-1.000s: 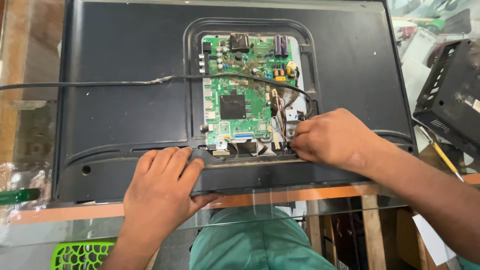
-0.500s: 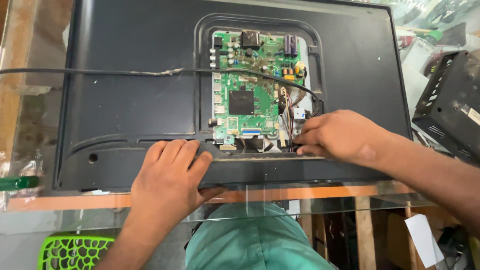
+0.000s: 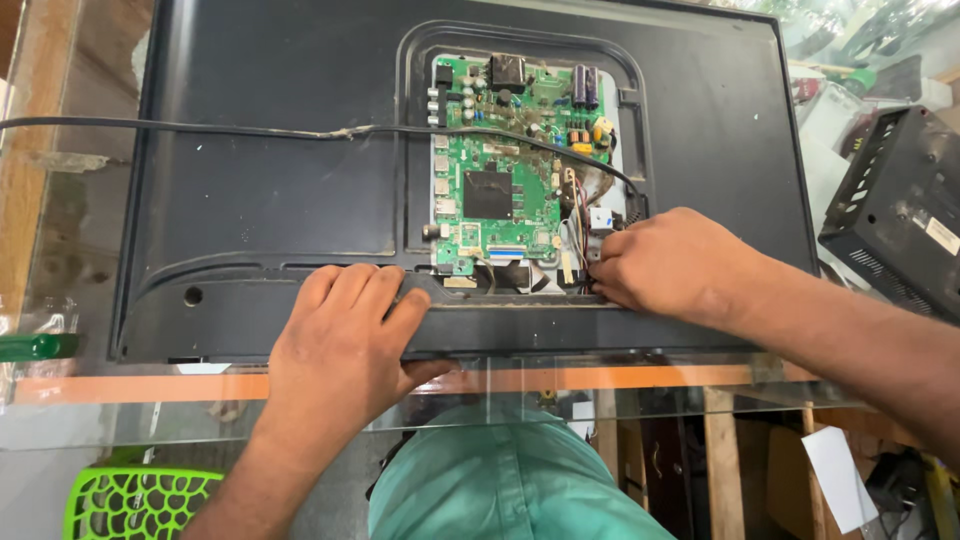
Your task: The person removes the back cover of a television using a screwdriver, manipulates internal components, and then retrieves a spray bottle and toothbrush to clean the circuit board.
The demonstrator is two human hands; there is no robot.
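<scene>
Head view looks straight down on a flat-screen television (image 3: 300, 200) lying face down on a glass-topped bench (image 3: 120, 400), its black back shell filling most of the picture. The access cover over the electronics bay is already off, so the green main circuit board (image 3: 500, 170) sits exposed in its recess, with its chips, capacitors and sockets plain to see. A black cable (image 3: 200, 128) runs in from the left across the shell and over the board toward the right edge of the recess. The right hand (image 3: 670, 262) is curled at the lower right corner of the board, fingertips pinched among the thin coloured wires (image 3: 580, 215) and their connector; whether the plug is seated or free cannot be told, since the fingers hide it. The left hand (image 3: 345, 350) lies flat and spread over the lower edge of the shell, thumb hooked under the rim, steadying the set and holding nothing. Judging by this, the opening-up is finished and the wiring work at the board is under way; the board itself remains in place. A black perforated metal cover (image 3: 895, 225) lies apart at the right.
</scene>
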